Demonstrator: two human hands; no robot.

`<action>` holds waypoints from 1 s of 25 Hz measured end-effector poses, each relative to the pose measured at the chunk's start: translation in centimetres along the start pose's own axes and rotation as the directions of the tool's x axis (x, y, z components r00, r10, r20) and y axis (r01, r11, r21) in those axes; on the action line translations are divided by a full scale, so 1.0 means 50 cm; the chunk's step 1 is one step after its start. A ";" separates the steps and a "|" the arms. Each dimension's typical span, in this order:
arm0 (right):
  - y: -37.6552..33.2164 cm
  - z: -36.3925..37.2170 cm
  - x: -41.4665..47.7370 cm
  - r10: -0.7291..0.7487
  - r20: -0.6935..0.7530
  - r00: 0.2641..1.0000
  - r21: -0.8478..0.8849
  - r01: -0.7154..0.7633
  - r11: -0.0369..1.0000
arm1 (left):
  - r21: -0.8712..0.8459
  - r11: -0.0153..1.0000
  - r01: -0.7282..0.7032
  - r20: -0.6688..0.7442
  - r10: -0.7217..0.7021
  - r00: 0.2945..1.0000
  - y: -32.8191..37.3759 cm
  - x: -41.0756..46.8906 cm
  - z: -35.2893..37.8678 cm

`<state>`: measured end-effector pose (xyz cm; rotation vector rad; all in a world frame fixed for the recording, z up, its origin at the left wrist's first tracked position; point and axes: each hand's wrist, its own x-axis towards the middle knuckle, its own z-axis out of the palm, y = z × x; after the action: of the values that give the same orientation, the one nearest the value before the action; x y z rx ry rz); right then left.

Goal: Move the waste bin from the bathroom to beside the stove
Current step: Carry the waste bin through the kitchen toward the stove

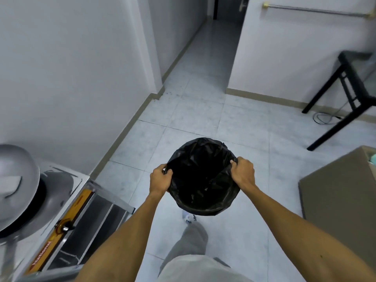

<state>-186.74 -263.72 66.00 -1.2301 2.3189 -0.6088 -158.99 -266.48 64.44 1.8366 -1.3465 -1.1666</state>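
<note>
Nearest the camera are the person's two bare forearms, reaching forward and down, with one grey trouser leg (193,239) below them and one pale shoe (188,216) stepping on the tiled floor (254,127).

The left hand (159,181) grips the left side of the bin's rim, fingers curled over the edge and into the black liner. The right hand (243,173) grips the right side of the rim the same way, fingers closed tight on the plastic. Between the two hands is the one waste bin (203,178), round, lined with a single black bag whose top is folded over the rim. It is seen from above, open mouth upward, held out in front of the body. Whether its base touches the floor cannot be told, as the bin hides it.

To the left, close by, stands one stove (67,216) with a steel top, a yellow-orange front strip carrying red lettering and one knob (65,228). One large metal wok (16,186) sits on its burner. The bin is to the right of the stove, with open floor between them.

To the right is one brown cardboard box (341,196), its top open at the corner.

Farther off, at the right wall, is one black table (354,78), two of its legs plainly seen, with one thin cable (323,119) lying on the floor beneath. Above it one metal rail (317,10) is fixed to the wall. Straight ahead, one narrow corridor (211,49) leads away to a dark doorway.
</note>
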 end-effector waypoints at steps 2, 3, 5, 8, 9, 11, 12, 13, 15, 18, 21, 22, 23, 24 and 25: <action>-0.064 0.029 0.104 -0.032 0.059 0.998 -0.012 0.033 0.999 | -0.027 0.999 0.027 -0.052 -0.028 0.998 0.021 0.092 -0.009; -0.094 0.040 0.151 -0.050 0.086 0.995 -0.022 0.052 0.998 | -0.041 0.998 0.040 -0.076 -0.043 0.996 0.031 0.132 -0.016; -0.161 0.063 0.235 -0.110 0.163 0.980 -0.047 0.119 0.992 | -0.083 0.994 0.070 -0.134 -0.080 0.988 0.045 0.202 -0.034; -0.281 0.113 0.352 -0.207 0.262 0.943 -0.076 0.234 0.969 | -0.134 0.982 0.136 -0.216 -0.163 0.963 0.056 0.285 -0.076; -0.320 0.133 0.382 -0.239 0.286 0.928 -0.074 0.270 0.960 | -0.156 0.974 0.163 -0.248 -0.198 0.948 0.055 0.303 -0.093; -0.390 0.177 0.430 -0.320 0.345 0.882 -0.089 0.370 0.925 | -0.197 0.960 0.197 -0.301 -0.251 0.920 0.046 0.331 -0.123; -0.417 0.198 0.448 -0.348 0.382 0.856 -0.098 0.413 0.906 | -0.220 0.953 0.210 -0.317 -0.273 0.908 0.040 0.340 -0.133; -0.445 0.227 0.470 -0.385 0.420 0.822 -0.103 0.465 0.880 | -0.254 0.939 0.234 -0.333 -0.312 0.890 0.032 0.351 -0.144; -0.489 0.284 0.506 -0.438 0.499 0.748 -0.112 0.557 0.823 | -0.306 0.906 0.294 -0.362 -0.396 0.844 0.015 0.363 -0.155; -0.546 0.368 0.555 -0.473 0.628 0.618 -0.111 0.672 0.732 | -0.396 0.854 0.337 -0.432 -0.497 0.753 -0.016 0.379 -0.149; -0.590 0.442 0.602 -0.486 0.713 0.505 -0.089 0.753 0.652 | -0.491 0.793 0.360 -0.488 -0.593 0.641 -0.019 0.395 -0.126; -0.603 0.466 0.615 -0.482 0.739 0.470 -0.083 0.774 0.627 | -0.524 0.771 0.362 -0.502 -0.623 0.600 -0.020 0.401 -0.113; -0.618 0.488 0.626 -0.484 0.760 0.434 -0.074 0.797 0.599 | -0.555 0.745 0.370 -0.508 -0.655 0.559 -0.019 0.405 -0.102; -0.633 0.506 0.632 -0.482 0.778 0.403 -0.065 0.815 0.576 | -0.583 0.720 0.376 -0.511 -0.685 0.519 -0.017 0.408 -0.094; -0.644 0.523 0.633 -0.475 0.797 0.373 -0.055 0.828 0.558 | -0.609 0.694 0.384 -0.513 -0.714 0.478 -0.016 0.410 -0.088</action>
<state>-166.95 -311.28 57.65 -2.2078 1.1974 0.2589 -152.46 -285.76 59.43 2.1113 0.0266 -0.7361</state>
